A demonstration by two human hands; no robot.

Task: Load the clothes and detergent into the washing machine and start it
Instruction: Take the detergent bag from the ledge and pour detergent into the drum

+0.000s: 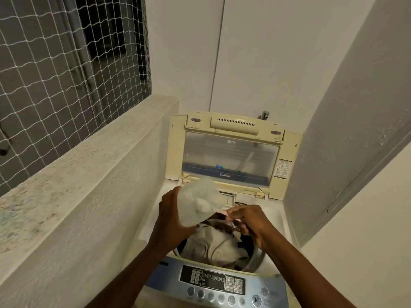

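Item: detergent pouch [198,204], translucent plastic, held over open drum of top-load washing machine [224,283].
Left hand [172,215]: wrapped round pouch body from the left, clamped.
Right hand [246,221]: fingers pinched together on pouch's lower corner/edge; whether tearing or tipping, can't tell.
Clothes [219,246]: beige and dark garments already in drum, below pouch.
Lid [229,156]: propped upright at rear.
Handling, est.: light, soft, crumples under grip; film prob. slick. Contents shift, so support body w/ one hand, steer by corner w/ other. Squeeze gently or it spills outside the tub.
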